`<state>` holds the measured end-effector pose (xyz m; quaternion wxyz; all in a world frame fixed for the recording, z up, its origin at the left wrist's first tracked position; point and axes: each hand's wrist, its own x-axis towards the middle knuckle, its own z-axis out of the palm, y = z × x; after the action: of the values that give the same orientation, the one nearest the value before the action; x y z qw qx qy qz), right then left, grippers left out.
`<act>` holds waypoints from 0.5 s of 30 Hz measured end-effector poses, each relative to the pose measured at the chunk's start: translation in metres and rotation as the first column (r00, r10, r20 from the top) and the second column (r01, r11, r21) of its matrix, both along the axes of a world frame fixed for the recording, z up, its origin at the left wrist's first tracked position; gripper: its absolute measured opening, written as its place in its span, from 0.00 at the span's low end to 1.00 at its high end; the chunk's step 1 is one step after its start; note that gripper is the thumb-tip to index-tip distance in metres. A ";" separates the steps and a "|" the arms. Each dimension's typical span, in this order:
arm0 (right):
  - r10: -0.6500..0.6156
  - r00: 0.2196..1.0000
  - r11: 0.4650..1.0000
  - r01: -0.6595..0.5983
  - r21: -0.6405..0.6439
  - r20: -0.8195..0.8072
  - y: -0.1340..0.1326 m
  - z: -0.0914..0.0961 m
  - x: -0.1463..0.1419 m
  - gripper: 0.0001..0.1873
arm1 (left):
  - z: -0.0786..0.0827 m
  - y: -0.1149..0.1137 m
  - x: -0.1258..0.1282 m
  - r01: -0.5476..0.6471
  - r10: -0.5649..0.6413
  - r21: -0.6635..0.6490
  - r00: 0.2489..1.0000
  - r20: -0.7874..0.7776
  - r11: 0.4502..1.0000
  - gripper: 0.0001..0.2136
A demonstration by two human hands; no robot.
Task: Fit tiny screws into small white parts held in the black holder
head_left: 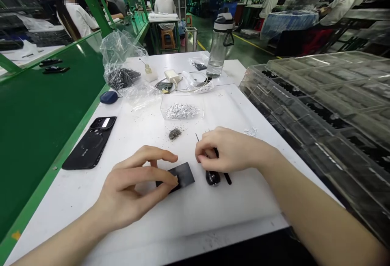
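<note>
My left hand (131,186) is over a small dark rectangular plate (185,173) on the white table. Its thumb and one finger pinch together above the plate; what lies between them, if anything, is too small to name. Another finger stretches out past the plate's far edge. My right hand (227,150) curls closed to the right, its fingertips pressed together. Beneath it a glossy black rounded object (212,177) and a slim black stick (228,178) are partly covered. A thin dark tip (197,137) shows beyond its fingers. Whether the hand grips these is hidden.
Beyond my hands are a pile of tiny dark screw-like pieces (174,134) and a clear tray (199,102) of small white pieces. A black phone (88,146) lies left, a water bottle (215,52) stands at the back. Clear compartment boxes (317,107) are stacked right.
</note>
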<state>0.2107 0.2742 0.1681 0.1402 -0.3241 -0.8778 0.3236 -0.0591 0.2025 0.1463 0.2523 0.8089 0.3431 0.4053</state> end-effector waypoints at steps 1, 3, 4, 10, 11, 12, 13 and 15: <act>-0.022 1.000 1.000 0.022 -0.002 0.007 0.002 0.002 0.001 0.09 | 0.005 0.000 0.000 -0.010 0.010 0.015 1.000 -0.006 1.000 0.15; -0.115 0.993 0.993 0.115 0.021 0.012 0.007 0.005 0.008 0.08 | 0.016 0.000 -0.001 -0.035 0.036 0.039 0.999 -0.025 0.999 0.17; -0.193 0.981 0.980 0.192 0.049 0.015 0.011 0.007 0.012 0.09 | 0.022 0.001 -0.002 -0.048 0.050 0.049 0.998 -0.036 0.998 0.18; -0.602 0.784 0.795 0.571 0.203 0.153 0.036 0.005 0.051 0.09 | 0.051 0.013 -0.001 -0.239 0.255 0.143 0.961 -0.106 0.960 0.15; -0.605 0.771 0.796 0.574 0.193 0.201 0.038 0.002 0.056 0.09 | 0.055 0.018 0.002 -0.317 0.337 0.164 0.935 -0.112 0.934 0.12; -0.599 0.763 0.801 0.572 0.178 0.244 0.040 0.000 0.059 0.11 | 0.059 0.024 0.006 -0.383 0.405 0.170 0.906 -0.120 0.908 0.08; -0.590 0.758 0.807 0.567 0.164 0.279 0.042 -0.002 0.061 0.13 | 0.062 0.033 0.011 -0.440 0.462 0.169 0.878 -0.125 0.882 0.05; -0.577 0.750 0.814 0.562 0.148 0.323 0.044 -0.005 0.062 0.16 | 0.065 0.054 0.020 -0.474 0.491 0.130 0.855 -0.169 0.871 0.05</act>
<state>0.2724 0.3184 0.1629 0.0789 -0.6256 -0.7541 0.1836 -0.0392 0.2567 0.2110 0.0733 0.7428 0.5408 0.3878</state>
